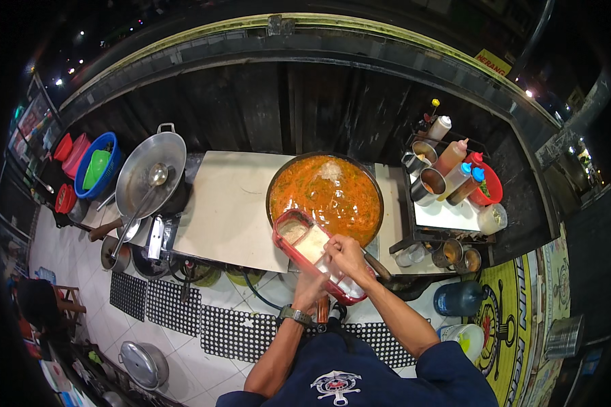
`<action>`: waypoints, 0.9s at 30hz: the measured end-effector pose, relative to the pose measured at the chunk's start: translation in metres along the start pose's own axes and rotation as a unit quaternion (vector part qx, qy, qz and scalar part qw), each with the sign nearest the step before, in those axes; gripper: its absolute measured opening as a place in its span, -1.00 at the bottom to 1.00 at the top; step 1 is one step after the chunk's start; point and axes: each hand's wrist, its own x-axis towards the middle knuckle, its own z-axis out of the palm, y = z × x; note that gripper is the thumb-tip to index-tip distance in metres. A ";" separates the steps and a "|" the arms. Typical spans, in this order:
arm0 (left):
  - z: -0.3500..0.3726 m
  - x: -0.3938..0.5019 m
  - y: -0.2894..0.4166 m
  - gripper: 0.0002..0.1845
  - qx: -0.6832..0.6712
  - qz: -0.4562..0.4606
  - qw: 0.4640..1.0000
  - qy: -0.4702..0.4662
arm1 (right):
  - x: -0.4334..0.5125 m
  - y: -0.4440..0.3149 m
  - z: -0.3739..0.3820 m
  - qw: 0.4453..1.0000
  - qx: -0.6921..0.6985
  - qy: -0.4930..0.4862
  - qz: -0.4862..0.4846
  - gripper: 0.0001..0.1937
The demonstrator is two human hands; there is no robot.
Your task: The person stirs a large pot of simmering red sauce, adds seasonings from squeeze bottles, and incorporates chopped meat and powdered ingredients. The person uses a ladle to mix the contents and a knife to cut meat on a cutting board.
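A red plastic seasoning box [280,243] with several compartments of pale and white powder is tilted over the near edge of a wide pan. My left hand [311,289] grips the box along its near side. Over the box, my right hand [345,254] has its fingers bunched at the pale powder; whether they pinch any cannot be told. Orange-red sauce [331,198] with green bits fills the wide pan, and a pale heap of powder [330,171] lies on its far part. A wooden handle [378,265] sticks out near the pan's lower right edge.
Left of the board [229,203] stands a metal wok [127,188] with a ladle [158,174] in it. A cleaver [156,238] lies nearby. Squeeze bottles [452,157] and metal cups fill a rack at right. Perforated black mats [239,330] and a lidded pot [143,364] are on the floor.
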 end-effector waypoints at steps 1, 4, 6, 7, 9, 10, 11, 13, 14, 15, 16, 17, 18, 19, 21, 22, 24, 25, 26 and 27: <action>0.001 -0.001 0.000 -0.55 -0.006 0.006 1.000 0.003 | 0.003 0.001 -0.001 0.999 0.033 0.003 0.011 -0.84; 0.003 -0.004 0.000 -0.56 -0.021 0.018 1.000 0.010 | 0.016 -0.005 -0.015 0.992 0.113 0.007 0.062 -0.85; 0.003 -0.003 -0.001 -0.56 -0.027 0.021 0.999 0.013 | 0.028 -0.014 -0.031 0.986 0.153 0.015 0.059 -0.85; 0.003 -0.003 -0.002 -0.56 -0.027 0.020 0.999 0.013 | 0.033 -0.019 -0.039 0.983 0.168 0.018 0.070 -0.84; 0.001 0.000 -0.003 -0.55 -0.023 0.019 1.000 0.008 | 0.037 -0.027 -0.049 0.951 -0.198 0.190 -0.142 -0.84; -0.001 0.001 -0.003 -0.54 -0.019 0.017 1.000 0.001 | 0.037 -0.030 -0.051 0.852 -0.378 0.273 -0.239 -0.84; -0.002 0.002 -0.004 -0.53 -0.006 0.006 1.000 0.006 | 0.034 -0.031 -0.050 0.891 -0.333 0.216 -0.222 -0.85; -0.002 0.002 -0.004 -0.51 -0.007 0.019 1.000 0.016 | 0.025 -0.030 -0.039 0.943 -0.240 0.112 -0.204 -0.85; -0.001 0.002 -0.004 -0.50 0.006 0.005 0.999 0.033 | 0.020 -0.026 -0.030 0.939 -0.256 0.079 -0.214 -0.84; 0.000 0.001 -0.004 -0.49 -0.010 0.018 1.000 0.020 | 0.014 -0.022 -0.023 0.928 -0.278 0.048 -0.243 -0.83; 0.001 0.000 -0.003 -0.49 -0.016 0.017 1.000 0.015 | 0.011 -0.017 -0.014 0.934 -0.285 0.022 -0.213 -0.84; 0.002 -0.001 -0.002 -0.48 -0.023 0.020 0.999 0.009 | 0.009 -0.012 -0.007 0.937 -0.284 0.003 -0.206 -0.84; 0.002 -0.001 -0.001 -0.48 -0.023 0.018 1.000 0.002 | 0.008 -0.007 -0.001 0.962 -0.216 0.001 -0.170 -0.85; 0.003 -0.001 0.001 -0.49 -0.024 0.021 0.999 -0.005 | 0.009 -0.003 0.003 0.980 -0.146 -0.002 -0.136 -0.86; 0.003 -0.002 0.002 -0.48 -0.014 0.016 1.000 -0.005 | 0.012 0.003 0.003 0.999 -0.005 -0.015 -0.049 -0.87; 0.003 -0.002 0.002 -0.48 -0.003 0.010 1.000 0.001 | 0.015 0.003 -0.001 0.998 0.064 -0.024 0.002 -0.87; 0.001 -0.001 0.001 -0.48 0.008 0.009 1.000 0.010 | 0.025 -0.001 -0.013 0.980 0.177 -0.041 0.078 -0.90; 0.001 0.000 -0.001 -0.49 0.007 0.013 1.000 0.013 | 0.030 -0.005 -0.021 0.977 0.197 -0.023 0.074 -0.91; 0.000 0.000 -0.003 -0.49 0.007 0.019 1.000 0.016 | 0.035 -0.010 -0.030 0.973 0.220 -0.007 0.070 -0.91; -0.001 0.001 -0.005 -0.50 0.002 0.018 1.000 0.015 | 0.039 -0.016 -0.037 0.969 0.233 0.012 0.076 -0.91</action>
